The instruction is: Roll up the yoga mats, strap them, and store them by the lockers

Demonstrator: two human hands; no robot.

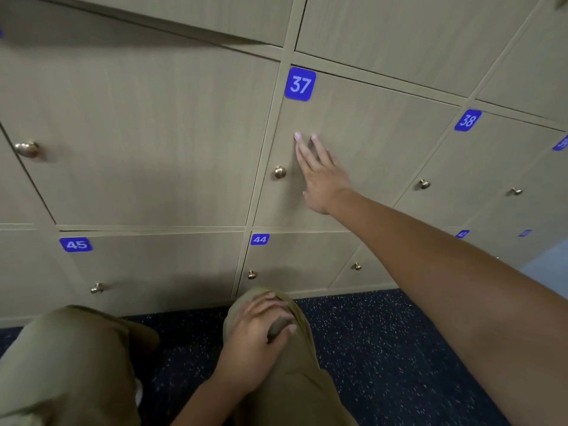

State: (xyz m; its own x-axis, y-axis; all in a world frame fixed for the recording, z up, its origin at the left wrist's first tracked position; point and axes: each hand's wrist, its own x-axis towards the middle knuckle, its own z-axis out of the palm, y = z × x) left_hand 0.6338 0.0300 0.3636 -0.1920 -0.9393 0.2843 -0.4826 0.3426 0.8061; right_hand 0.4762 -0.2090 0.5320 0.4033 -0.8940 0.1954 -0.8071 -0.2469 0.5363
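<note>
No yoga mat or strap is in view. Beige wooden lockers fill the frame. My right hand (pixel 319 176) lies flat with straight fingers on the door of locker 37 (pixel 378 124), just right of its round brass knob (pixel 280 172). My arm reaches in from the lower right. My left hand (pixel 258 336) sits low in the centre on my bent knee (pixel 295 358), in olive trousers, with its fingers curled over the knee and a fold of fabric between thumb and fingers.
Around locker 37 are locker 38 (pixel 467 120) to the right and lockers 44 (pixel 259 239) and 45 (pixel 76 244) below, all closed with brass knobs. Dark speckled floor (pixel 368 348) runs along the locker base. My other knee (pixel 67 358) is at lower left.
</note>
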